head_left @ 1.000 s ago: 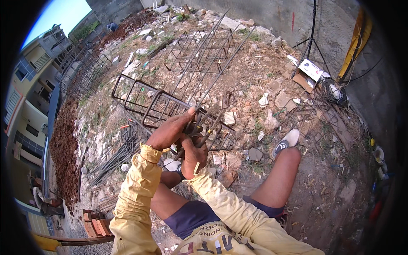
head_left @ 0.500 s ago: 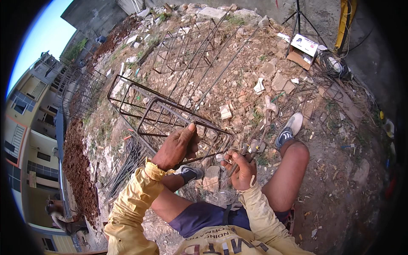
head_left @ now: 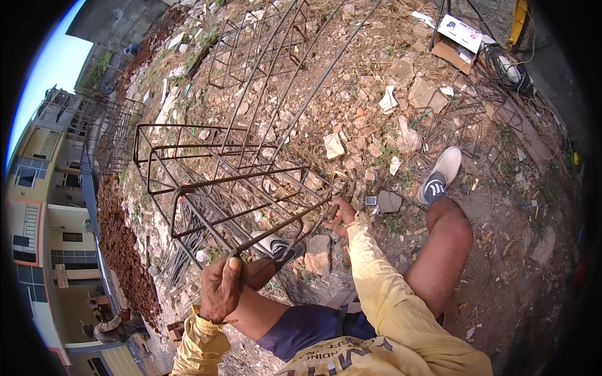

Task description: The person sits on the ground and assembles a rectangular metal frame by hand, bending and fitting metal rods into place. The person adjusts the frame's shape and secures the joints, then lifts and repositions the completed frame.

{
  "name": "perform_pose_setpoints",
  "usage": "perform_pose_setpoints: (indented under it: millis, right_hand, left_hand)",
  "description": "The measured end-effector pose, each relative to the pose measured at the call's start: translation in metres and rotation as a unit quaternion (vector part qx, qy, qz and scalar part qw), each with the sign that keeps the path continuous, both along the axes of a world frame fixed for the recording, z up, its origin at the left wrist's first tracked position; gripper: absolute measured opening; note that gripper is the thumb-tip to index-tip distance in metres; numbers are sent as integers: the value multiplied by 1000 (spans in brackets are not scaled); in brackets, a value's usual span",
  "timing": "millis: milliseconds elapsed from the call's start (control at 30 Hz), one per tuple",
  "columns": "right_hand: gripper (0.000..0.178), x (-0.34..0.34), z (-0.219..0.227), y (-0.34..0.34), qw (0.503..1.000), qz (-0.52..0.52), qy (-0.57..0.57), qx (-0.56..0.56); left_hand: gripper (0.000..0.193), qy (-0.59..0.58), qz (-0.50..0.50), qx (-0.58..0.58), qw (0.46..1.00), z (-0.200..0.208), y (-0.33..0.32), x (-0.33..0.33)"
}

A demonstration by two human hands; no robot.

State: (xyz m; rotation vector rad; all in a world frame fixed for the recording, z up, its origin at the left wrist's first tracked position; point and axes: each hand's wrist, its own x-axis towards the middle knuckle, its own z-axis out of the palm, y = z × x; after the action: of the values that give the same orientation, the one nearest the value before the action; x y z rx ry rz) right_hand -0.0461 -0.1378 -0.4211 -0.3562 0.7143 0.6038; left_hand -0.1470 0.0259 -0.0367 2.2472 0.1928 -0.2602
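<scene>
A cage of bent reinforcing bar [head_left: 216,185] stretches across the middle, tilted over the ground in front of my legs. My left hand [head_left: 221,289] is closed on its near lower corner, with the thumb pressed on top of the bar. At the cage's right corner, my right hand [head_left: 340,215] has its fingers curled in close beside the bars. What sits in those fingers is hard to make out. Long straight rebars [head_left: 326,81] run from the cage toward the far side.
Another rebar cage [head_left: 257,50] lies beyond on rubble. Loose bars [head_left: 188,241] are heaped at left. A cardboard box [head_left: 456,42], coiled cable [head_left: 511,72] and a tripod stand at far right. A person [head_left: 113,329] is at lower left, near buildings.
The cage has turned and come nearer. My left hand has moved down and left with its grip on the bar; my right hand has risen to the cage's corner. The tool it held no longer shows clearly.
</scene>
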Motion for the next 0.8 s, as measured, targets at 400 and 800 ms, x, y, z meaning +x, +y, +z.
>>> perform_pose_setpoints:
  millis: [400,800]
  right_hand:
    - [29,116,110,19,984,-100,-106,-106]
    - [32,142,419,-142,916,-40,-343,-202]
  left_hand:
    - [38,-81,-24,38,996,124,-3,135]
    - [30,-72,87,-300,947,203,80,193]
